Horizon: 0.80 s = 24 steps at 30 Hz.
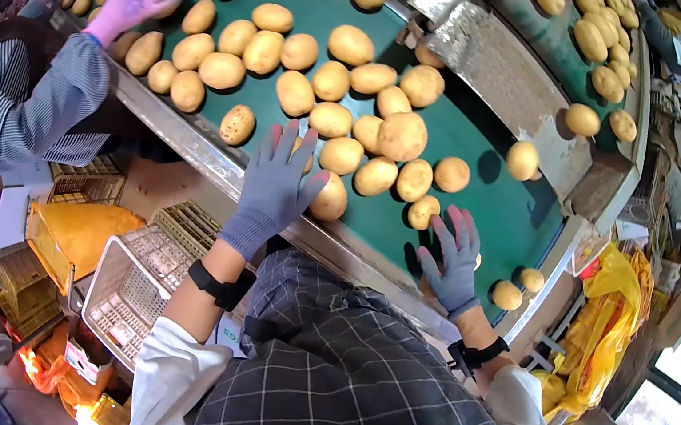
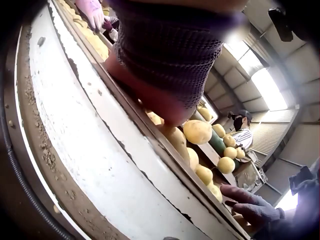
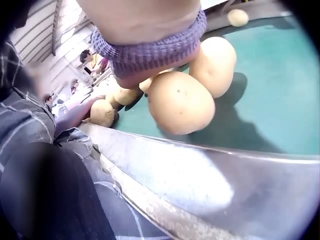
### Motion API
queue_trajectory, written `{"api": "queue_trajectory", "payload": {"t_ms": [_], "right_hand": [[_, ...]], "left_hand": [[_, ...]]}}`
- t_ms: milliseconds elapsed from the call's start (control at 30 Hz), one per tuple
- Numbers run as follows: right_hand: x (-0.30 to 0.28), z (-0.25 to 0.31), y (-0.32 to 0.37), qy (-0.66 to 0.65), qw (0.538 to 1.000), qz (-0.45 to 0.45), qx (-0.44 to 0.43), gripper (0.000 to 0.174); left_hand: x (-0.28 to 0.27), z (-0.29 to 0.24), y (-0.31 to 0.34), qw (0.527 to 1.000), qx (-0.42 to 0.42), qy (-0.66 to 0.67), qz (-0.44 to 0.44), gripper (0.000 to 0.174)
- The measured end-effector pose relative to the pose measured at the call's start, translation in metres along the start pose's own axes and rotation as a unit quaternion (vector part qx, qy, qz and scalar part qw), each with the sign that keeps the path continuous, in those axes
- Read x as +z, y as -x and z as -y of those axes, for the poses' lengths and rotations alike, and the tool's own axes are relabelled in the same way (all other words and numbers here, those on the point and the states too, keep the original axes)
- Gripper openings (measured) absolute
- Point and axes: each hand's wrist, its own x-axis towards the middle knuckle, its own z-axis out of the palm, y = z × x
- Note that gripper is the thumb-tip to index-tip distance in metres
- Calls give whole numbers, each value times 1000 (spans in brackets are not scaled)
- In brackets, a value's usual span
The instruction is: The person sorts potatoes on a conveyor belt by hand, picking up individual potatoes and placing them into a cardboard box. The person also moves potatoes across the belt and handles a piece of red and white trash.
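Many potatoes (image 1: pixel 350 45) lie on a green conveyor belt (image 1: pixel 340 267) in the head view. My gloved left hand (image 1: pixel 272 188) reaches over the near rim with fingers spread, beside a potato (image 1: pixel 329 198) at its thumb side; another is partly hidden behind its fingers. Farther right, my gloved right hand (image 1: pixel 452 263) is over the belt, fingers spread, just by a small potato (image 1: pixel 422 212). In the right wrist view two large potatoes (image 3: pixel 181 103) lie close beside the glove's cuff (image 3: pixel 150 57); the fingers are hidden there. The left glove (image 2: pixel 162 55) covers much of the left wrist view.
A metal rim (image 1: pixel 366 273) runs along the belt's near side. At the left, another person's pink-gloved hand (image 1: pixel 137 1) is over potatoes. Plastic crates (image 1: pixel 124 293) stand below left; yellow bags (image 1: pixel 611 321) hang at the right. A metal divider (image 1: pixel 514 89) separates a second potato lane.
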Motion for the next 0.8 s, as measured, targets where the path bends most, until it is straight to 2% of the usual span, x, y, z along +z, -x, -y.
{"api": "queue_trajectory", "payload": {"t_ms": [100,133,233,333,400,500,567,633,800], "right_hand": [[-10,-5,7,7,998,-57,12,56],[-9,-13,10,-8,997,-66,34,57],[-12,-20,11,-40,992,-76,95,59],[-14,-21,11,-54,990,-77,103,59],[-10,-24,18,-109,982,-75,138,57],[-12,-29,27,-36,994,-66,78,51],[-13,-24,24,-40,994,-85,59,46],[-16,-15,7,-31,996,-86,2,46],[16,36,-68,-99,992,-36,-72,54]], "left_hand": [[-3,-21,6,997,16,66,34,80],[-1,-26,9,996,17,80,39,94],[2,-37,17,997,45,63,-1,114],[2,-37,23,999,47,16,6,124],[5,-36,27,999,43,26,-2,121],[11,-35,32,998,60,23,-13,111],[11,-39,32,997,71,-15,-16,107],[14,-39,30,997,75,-12,-10,100],[6,-43,24,997,71,-8,5,90]]}}
